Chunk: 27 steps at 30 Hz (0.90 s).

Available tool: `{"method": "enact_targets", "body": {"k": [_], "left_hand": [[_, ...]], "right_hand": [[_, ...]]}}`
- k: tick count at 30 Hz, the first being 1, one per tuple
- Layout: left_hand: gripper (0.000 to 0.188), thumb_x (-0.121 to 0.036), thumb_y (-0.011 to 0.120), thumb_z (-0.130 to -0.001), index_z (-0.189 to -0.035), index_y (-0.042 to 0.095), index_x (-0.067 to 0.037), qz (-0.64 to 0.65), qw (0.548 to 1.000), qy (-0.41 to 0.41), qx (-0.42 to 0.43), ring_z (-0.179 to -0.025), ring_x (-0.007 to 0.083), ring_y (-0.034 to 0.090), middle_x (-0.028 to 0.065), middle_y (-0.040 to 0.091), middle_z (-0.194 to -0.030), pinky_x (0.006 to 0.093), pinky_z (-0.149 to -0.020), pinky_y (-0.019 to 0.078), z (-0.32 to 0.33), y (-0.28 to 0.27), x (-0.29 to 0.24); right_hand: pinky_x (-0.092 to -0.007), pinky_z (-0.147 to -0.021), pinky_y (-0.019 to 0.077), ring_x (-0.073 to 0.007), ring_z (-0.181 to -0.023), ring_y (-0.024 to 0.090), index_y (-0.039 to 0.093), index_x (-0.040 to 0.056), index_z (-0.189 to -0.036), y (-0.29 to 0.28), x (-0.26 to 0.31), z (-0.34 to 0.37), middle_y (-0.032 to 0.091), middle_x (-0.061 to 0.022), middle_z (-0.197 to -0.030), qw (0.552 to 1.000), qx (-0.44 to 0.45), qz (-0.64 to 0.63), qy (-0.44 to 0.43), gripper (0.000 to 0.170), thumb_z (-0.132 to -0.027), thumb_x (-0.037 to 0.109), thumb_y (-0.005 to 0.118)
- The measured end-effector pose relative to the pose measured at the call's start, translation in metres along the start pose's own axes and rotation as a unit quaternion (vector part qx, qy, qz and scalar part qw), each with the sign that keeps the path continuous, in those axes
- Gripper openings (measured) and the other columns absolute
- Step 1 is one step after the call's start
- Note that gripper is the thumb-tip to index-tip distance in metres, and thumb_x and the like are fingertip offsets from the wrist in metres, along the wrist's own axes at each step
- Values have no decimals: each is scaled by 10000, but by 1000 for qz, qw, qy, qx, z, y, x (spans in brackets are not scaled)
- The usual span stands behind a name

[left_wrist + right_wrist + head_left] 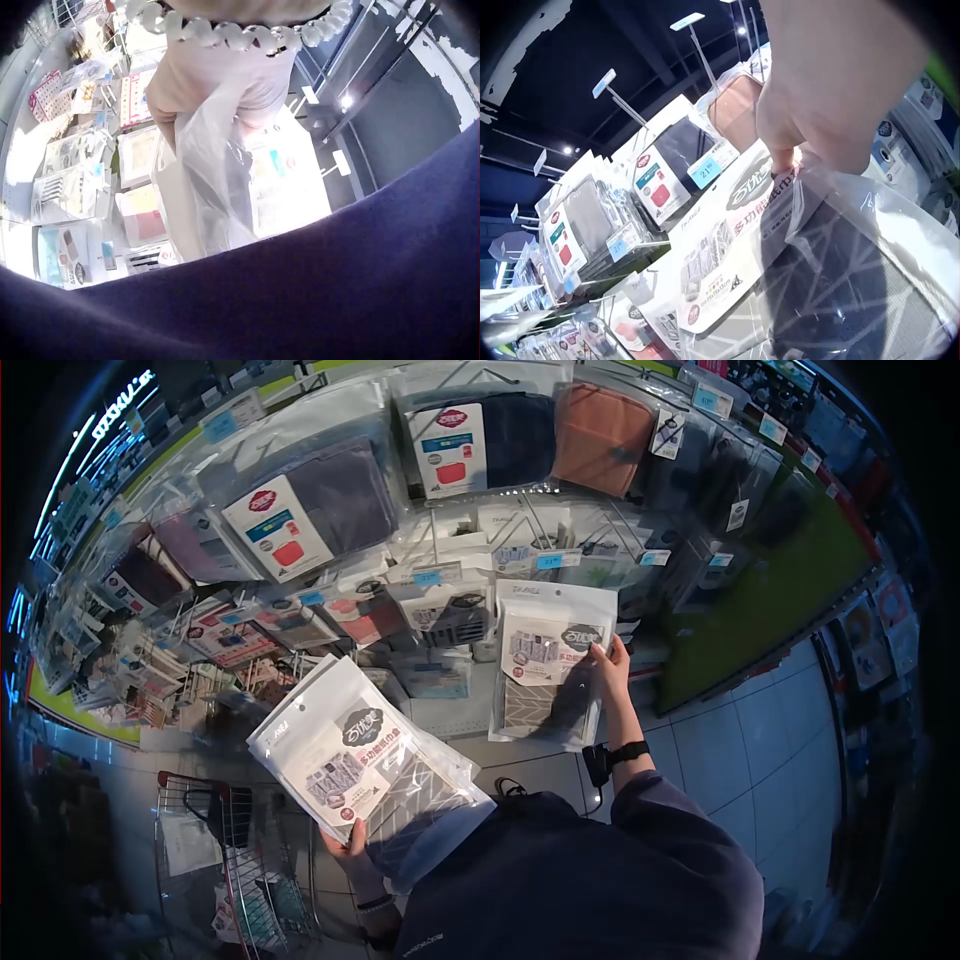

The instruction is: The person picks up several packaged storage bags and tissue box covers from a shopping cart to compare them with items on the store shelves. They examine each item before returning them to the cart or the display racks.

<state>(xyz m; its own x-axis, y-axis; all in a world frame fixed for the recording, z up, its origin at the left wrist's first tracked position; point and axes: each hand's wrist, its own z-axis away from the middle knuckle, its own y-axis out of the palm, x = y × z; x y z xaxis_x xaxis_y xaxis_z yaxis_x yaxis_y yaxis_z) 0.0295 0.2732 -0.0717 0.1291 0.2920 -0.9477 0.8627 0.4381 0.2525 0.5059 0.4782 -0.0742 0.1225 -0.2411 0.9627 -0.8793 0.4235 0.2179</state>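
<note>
Low at the left in the head view, my left hand [350, 855] grips the edge of a bagged tissue box [385, 760], its thumb on the front. This flat pack has a white label and a grey zigzag pattern, and lies tilted close to my body. In the left wrist view, clear plastic [214, 187] hangs from the left hand [225, 86]. My right hand [612, 668] pinches the right edge of a second bagged tissue box [550, 700], upright before the rack. Its label and patterned fabric fill the lower right wrist view, below the right hand [829, 97].
A display rack with hanging packs spans the front, including a navy bag [520, 440], an orange bag [603, 440] and blue price tags [550, 560]. A wire shopping cart [235, 840] stands at lower left. A green panel [760, 610] slants at right above tiled floor [760, 730].
</note>
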Motion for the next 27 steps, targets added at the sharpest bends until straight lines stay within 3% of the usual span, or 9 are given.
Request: {"method": "enact_targets", "body": {"k": [6,9,14,16,18,24,26,27], "left_hand": [[557,17,545,-734,-1236,303,3,-65,988,-106,-93,-1033,199,446,130,430,-1168,299,-884,351,33,115,-50],[525,4,534,-753,-1230,315,2,-60,983,-135,-114,-1041,188,436,113,428,-1169,302,-889,342,46,144,-61],[511,-16,544,-765,-1229,330,-10,-78,978,-137,-138,-1024,179,441,91,434,-1158,300,-877,346,61,160,-60],[583,-1,553,-747,-1258,273,-5,-62,976,-154,-144,-1067,200,411,116,402,-1184,311,-909,332,63,164,-61],[587,1,554,-745,-1259,272,-6,-65,976,-152,-145,-1068,202,408,114,399,-1185,310,-911,329,63,168,-65],[600,-10,569,-727,-1253,281,4,-94,980,-130,-121,-1057,200,409,107,401,-1178,303,-907,321,61,163,-62],[601,-15,575,-720,-1247,288,9,-89,982,-119,-116,-1054,197,410,106,406,-1172,300,-906,318,61,165,-63],[599,-16,578,-714,-1242,296,14,-97,983,-114,-110,-1049,193,412,105,412,-1164,299,-902,319,60,169,-67]], "right_hand": [[-193,-664,414,-77,-783,533,476,-13,-1058,-2,-26,-65,568,-34,-895,997,70,-37,-5,304,-769,7,570],[-221,-761,404,-110,-870,534,457,-21,-1090,-4,-27,-78,564,-63,-965,997,77,-4,23,327,-777,-4,550],[-221,-758,405,-112,-863,535,462,-30,-1080,-9,-31,-92,563,-63,-965,996,86,-10,37,321,-770,-21,547],[-222,-755,406,-113,-860,535,463,-32,-1078,-8,-34,-101,563,-63,-964,996,84,2,36,322,-768,-28,546],[-202,-668,416,-85,-763,537,497,-23,-1021,-2,-38,-113,581,-46,-871,997,69,-28,23,272,-756,-29,560],[-206,-659,424,-95,-757,546,493,-27,-1064,5,-32,-133,589,-61,-891,996,92,-17,7,323,-747,-34,558],[-201,-691,420,-99,-782,547,489,-28,-1063,2,-40,-135,585,-53,-897,996,78,19,39,316,-757,-15,565],[-206,-631,421,-93,-713,539,497,-22,-1053,7,-37,-135,585,-44,-842,998,58,9,25,317,-754,28,589]]}}
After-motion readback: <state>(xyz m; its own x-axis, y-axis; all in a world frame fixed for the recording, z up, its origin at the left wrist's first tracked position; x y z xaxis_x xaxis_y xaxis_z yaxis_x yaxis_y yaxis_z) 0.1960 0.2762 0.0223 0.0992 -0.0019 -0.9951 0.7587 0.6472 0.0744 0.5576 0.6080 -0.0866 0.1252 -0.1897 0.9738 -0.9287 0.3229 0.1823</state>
